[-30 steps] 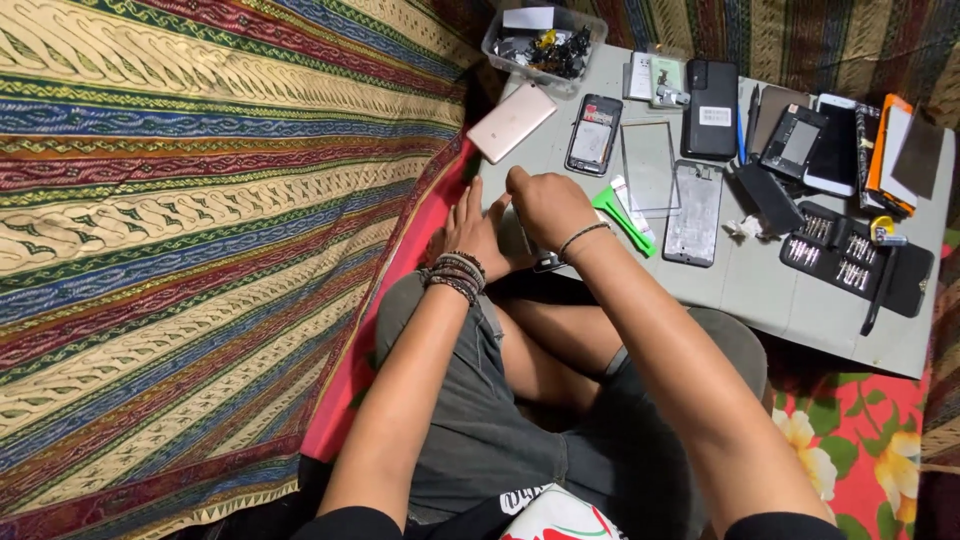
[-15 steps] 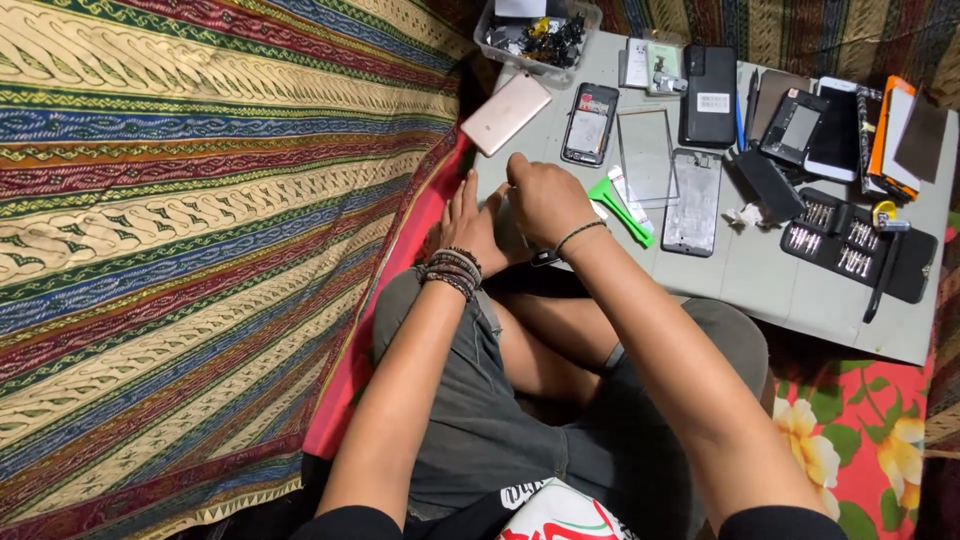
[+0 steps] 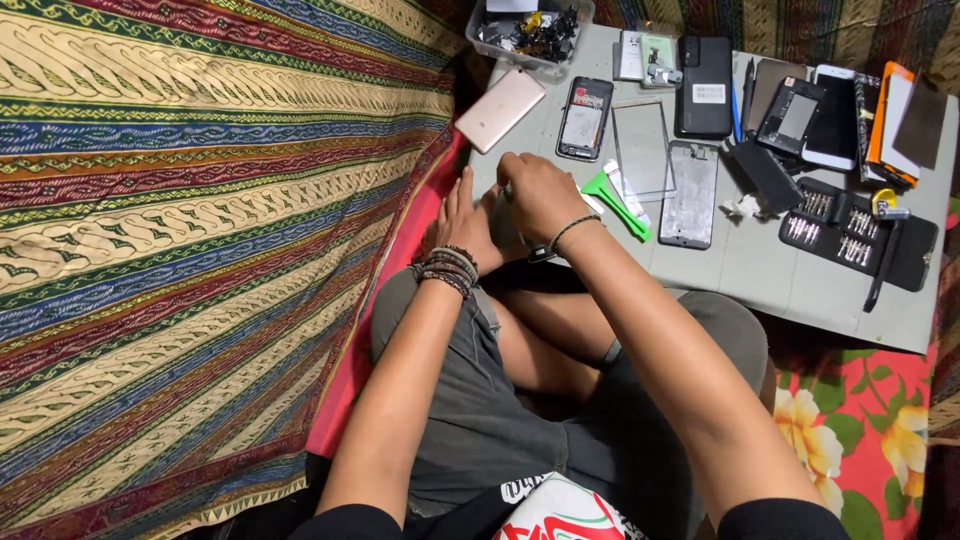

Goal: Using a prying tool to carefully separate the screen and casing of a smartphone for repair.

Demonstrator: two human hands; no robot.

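Where the grey table (image 3: pixel 760 270) meets the lap, both hands work at its near edge: the left hand (image 3: pixel 468 222) lies flat with fingers spread, the right hand (image 3: pixel 540 195) curls over something small that I cannot make out, so its grip is unclear. Just beside the right hand lies a green pry tool (image 3: pixel 612 200); bare tabletop opens toward the near right corner. A clear tray (image 3: pixel 530 30) at the far edge holds dark small parts. Phones (image 3: pixel 585 118), a glass panel (image 3: pixel 642 148) and a screwdriver kit (image 3: pixel 850 228) cover the rest. Striped cloth (image 3: pixel 200 230) fills the left.
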